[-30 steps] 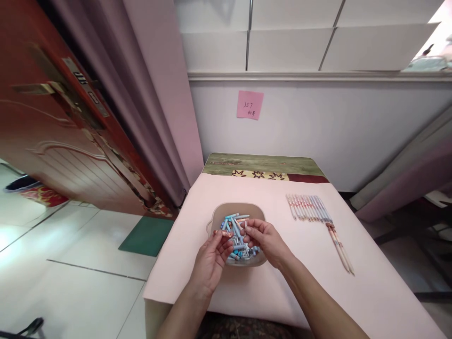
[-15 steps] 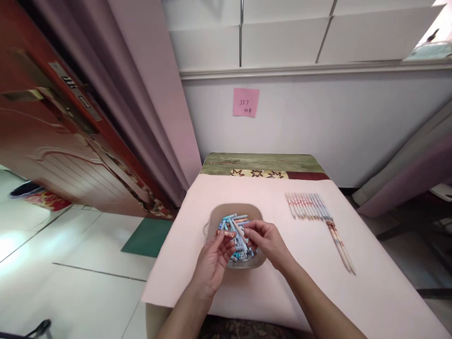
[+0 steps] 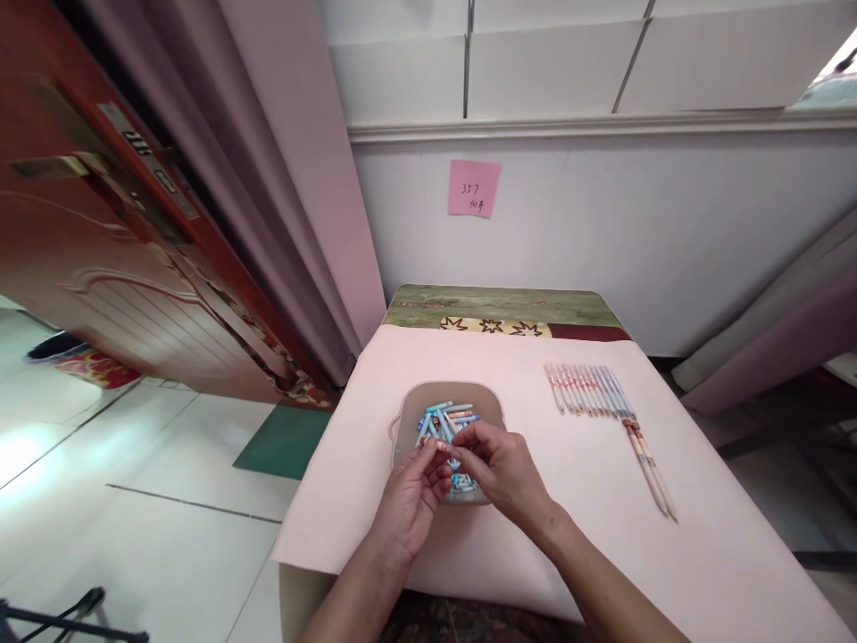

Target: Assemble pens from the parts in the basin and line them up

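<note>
Over the near part of a beige bin (image 3: pixel 416 402), my left hand (image 3: pixel 410 500) pinches a small orange-and-white cap-like piece (image 3: pixel 436 444) between thumb and fingers. My right hand (image 3: pixel 505 464) is closed at the right end of that piece; whether its fingertips grip the piece or something thinner is too small to tell. Inside the bin lie many blue, white and a few orange pen parts (image 3: pixel 447 420), partly hidden by both hands. To the right, a row of assembled pens (image 3: pixel 586 390) lies side by side, with two cream pens (image 3: pixel 649 469) slanting below its right end.
A pale pink sheet (image 3: pixel 348 500) covers most of the table, whose green patterned far edge (image 3: pixel 509 304) shows against the wall. On the wall is a pink note (image 3: pixel 474 188). A red door (image 3: pixel 134 286) and purple curtain stand at the left.
My right hand has moved left and closed in on the small piece in my left hand; before, the two hands were apart. The view has shifted slightly.
</note>
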The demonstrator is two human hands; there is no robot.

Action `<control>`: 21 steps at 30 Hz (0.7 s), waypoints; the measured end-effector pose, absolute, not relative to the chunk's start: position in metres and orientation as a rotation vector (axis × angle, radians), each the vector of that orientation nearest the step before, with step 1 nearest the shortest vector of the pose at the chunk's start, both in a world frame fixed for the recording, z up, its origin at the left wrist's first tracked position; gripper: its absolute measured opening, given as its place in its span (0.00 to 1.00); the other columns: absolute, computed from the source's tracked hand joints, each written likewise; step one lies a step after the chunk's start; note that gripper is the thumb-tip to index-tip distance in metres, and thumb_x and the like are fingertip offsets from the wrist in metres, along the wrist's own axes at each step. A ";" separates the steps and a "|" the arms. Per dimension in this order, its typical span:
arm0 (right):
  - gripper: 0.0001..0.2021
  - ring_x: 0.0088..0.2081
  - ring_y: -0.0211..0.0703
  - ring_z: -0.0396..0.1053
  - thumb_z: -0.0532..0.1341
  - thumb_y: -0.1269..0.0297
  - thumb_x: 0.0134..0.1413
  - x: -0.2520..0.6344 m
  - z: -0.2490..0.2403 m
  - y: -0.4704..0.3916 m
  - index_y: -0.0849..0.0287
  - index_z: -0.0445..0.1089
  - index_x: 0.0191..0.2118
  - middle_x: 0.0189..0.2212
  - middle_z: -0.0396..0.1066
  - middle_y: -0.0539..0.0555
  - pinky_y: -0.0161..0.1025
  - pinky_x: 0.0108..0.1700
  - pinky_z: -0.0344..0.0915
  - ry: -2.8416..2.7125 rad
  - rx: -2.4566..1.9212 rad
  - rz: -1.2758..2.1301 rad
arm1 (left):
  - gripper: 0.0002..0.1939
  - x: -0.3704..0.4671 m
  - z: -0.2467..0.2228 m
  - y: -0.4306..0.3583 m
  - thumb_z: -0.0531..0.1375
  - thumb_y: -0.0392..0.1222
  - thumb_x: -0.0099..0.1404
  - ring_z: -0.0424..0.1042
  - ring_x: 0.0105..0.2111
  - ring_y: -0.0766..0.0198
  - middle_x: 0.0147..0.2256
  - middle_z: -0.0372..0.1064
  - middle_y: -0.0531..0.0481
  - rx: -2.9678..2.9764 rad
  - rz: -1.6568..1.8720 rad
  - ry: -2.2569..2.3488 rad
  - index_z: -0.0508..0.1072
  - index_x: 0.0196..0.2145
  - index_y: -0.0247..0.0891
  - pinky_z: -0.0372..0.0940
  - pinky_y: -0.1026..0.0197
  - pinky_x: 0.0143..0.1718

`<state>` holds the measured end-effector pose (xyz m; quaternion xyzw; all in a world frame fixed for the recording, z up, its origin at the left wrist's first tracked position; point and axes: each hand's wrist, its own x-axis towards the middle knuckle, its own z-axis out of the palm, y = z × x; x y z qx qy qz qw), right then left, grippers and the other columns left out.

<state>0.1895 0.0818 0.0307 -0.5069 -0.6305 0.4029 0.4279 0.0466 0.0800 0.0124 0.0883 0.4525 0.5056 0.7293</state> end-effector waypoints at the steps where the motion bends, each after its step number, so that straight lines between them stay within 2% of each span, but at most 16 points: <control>1: 0.09 0.26 0.39 0.68 0.60 0.58 0.55 0.188 0.033 0.083 0.56 0.72 0.30 0.24 0.72 0.50 0.33 0.28 0.63 -1.588 -1.271 1.000 | 0.04 0.046 0.012 0.079 0.63 0.34 0.59 0.71 0.21 0.70 0.26 0.74 0.47 0.192 1.112 0.997 0.74 0.32 0.30 0.68 0.70 0.21; 7: 0.12 0.21 0.34 0.62 0.65 0.53 0.47 0.182 0.034 0.099 0.58 0.69 0.29 0.22 0.70 0.48 0.31 0.23 0.59 -1.553 -1.322 0.989 | 0.03 0.030 0.018 0.086 0.59 0.33 0.62 0.69 0.20 0.71 0.25 0.73 0.48 0.140 1.135 0.924 0.73 0.32 0.30 0.67 0.70 0.19; 10: 0.14 0.21 0.35 0.63 0.60 0.51 0.52 0.189 0.030 0.112 0.58 0.69 0.31 0.20 0.68 0.48 0.31 0.23 0.60 -1.470 -1.323 1.039 | 0.07 0.013 0.028 0.094 0.55 0.33 0.66 0.67 0.19 0.74 0.27 0.74 0.47 0.011 1.239 0.870 0.72 0.32 0.29 0.66 0.72 0.18; 12: 0.12 0.23 0.36 0.65 0.58 0.54 0.55 0.194 0.027 0.119 0.58 0.71 0.32 0.22 0.69 0.48 0.32 0.26 0.61 -1.543 -1.424 0.917 | 0.08 0.002 0.033 0.099 0.53 0.33 0.67 0.67 0.19 0.75 0.28 0.74 0.46 -0.084 1.314 0.855 0.71 0.33 0.29 0.65 0.74 0.18; 15: 0.08 0.31 0.38 0.69 0.58 0.62 0.56 0.196 0.021 0.124 0.56 0.74 0.35 0.30 0.74 0.51 0.32 0.34 0.61 -1.913 -1.643 0.640 | 0.08 -0.010 0.035 0.100 0.53 0.33 0.67 0.68 0.19 0.74 0.29 0.74 0.45 -0.127 1.331 0.853 0.71 0.34 0.28 0.66 0.74 0.18; 18: 0.10 0.38 0.41 0.71 0.57 0.67 0.55 0.189 0.011 0.124 0.52 0.75 0.37 0.38 0.74 0.53 0.33 0.37 0.61 -2.314 -1.836 0.477 | 0.08 -0.013 0.032 0.097 0.53 0.32 0.67 0.68 0.19 0.74 0.28 0.74 0.44 -0.096 1.302 0.871 0.71 0.36 0.27 0.66 0.73 0.18; 21: 0.12 0.38 0.46 0.72 0.57 0.71 0.52 0.184 0.000 0.123 0.53 0.77 0.35 0.37 0.75 0.55 0.35 0.36 0.62 -2.458 -1.927 0.453 | 0.07 -0.014 0.029 0.094 0.54 0.32 0.66 0.68 0.19 0.73 0.28 0.74 0.45 -0.071 1.279 0.888 0.71 0.36 0.26 0.67 0.73 0.18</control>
